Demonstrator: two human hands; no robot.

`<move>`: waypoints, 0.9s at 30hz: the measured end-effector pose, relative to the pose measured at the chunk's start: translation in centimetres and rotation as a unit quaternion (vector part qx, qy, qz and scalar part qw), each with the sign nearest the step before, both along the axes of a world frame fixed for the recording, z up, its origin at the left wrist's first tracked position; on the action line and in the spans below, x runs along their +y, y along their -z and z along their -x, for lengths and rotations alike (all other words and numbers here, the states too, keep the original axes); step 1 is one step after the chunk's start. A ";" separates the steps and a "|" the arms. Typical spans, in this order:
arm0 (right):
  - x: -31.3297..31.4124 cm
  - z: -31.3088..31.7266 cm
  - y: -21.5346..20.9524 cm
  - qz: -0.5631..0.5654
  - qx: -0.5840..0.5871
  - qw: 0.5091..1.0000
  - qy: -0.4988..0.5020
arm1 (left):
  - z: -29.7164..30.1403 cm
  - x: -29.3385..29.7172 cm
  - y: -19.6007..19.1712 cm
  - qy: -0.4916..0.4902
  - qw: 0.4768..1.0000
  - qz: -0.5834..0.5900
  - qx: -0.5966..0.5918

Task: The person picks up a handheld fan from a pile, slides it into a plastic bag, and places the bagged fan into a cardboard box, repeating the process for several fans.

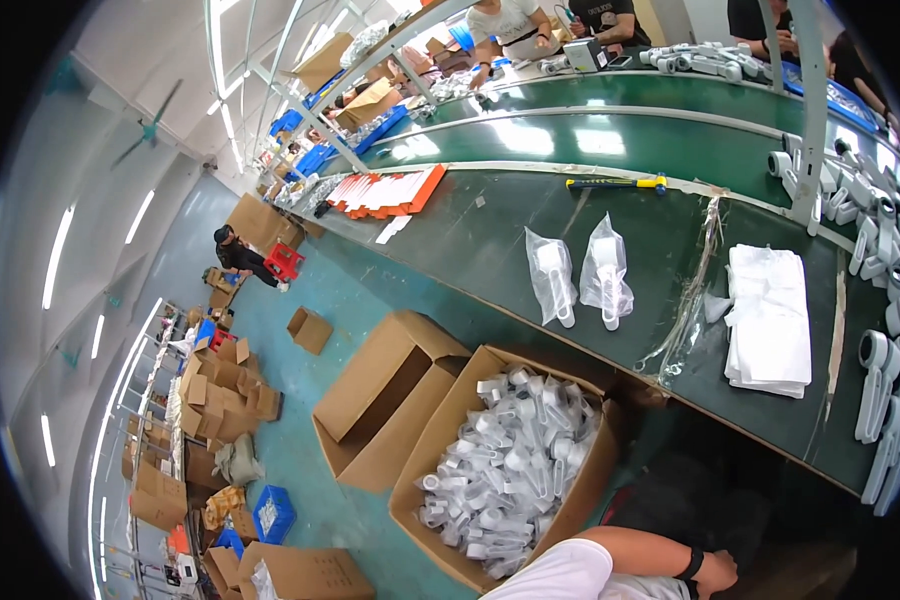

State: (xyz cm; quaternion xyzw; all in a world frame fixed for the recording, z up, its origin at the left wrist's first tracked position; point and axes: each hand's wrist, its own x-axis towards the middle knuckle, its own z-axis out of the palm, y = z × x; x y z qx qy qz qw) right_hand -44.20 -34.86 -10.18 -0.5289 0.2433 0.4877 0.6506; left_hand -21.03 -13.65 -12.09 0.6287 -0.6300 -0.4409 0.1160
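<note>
Your left hand (715, 573) sits low by the lower edge, its fingers too hidden to tell how far they open or whether they hold anything; your right hand is out of view. On the dark green table (475, 240), 2 bagged white implements (550, 268) lie side by side, long axes roughly parallel, handles toward the near edge. An open carton (592, 475) below is heaped with similar bagged pieces (515, 460).

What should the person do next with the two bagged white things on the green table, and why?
Maybe reach out with the left hand, lift one bagged piece and lay it in the open carton. Both pieces on the table are already in clear bags, and the carton beside it holds many similar bagged pieces.
</note>
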 end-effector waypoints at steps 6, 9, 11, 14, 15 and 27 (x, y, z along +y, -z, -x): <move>6.3 -6.0 -5.4 0.101 0.123 0.980 -0.115 | 3.6 -0.5 10.0 -0.075 0.993 0.089 0.020; 5.1 2.2 3.2 0.018 -0.039 0.995 0.087 | 2.6 -2.3 5.6 -0.069 0.988 0.132 0.047; 8.0 1.3 2.2 0.145 -0.224 0.958 0.102 | 2.2 -1.7 2.3 -0.004 0.993 0.092 0.068; 13.8 -4.1 -6.3 0.284 -0.106 0.937 0.171 | 2.3 -1.3 1.6 -0.012 0.990 0.129 0.052; 13.5 -3.1 -3.7 0.287 -0.103 0.936 0.174 | 2.2 -1.3 1.5 -0.009 0.989 0.139 0.041; 13.4 -1.5 5.1 0.316 -0.220 0.845 0.371 | 3.2 -1.1 0.6 -0.009 0.985 0.165 0.039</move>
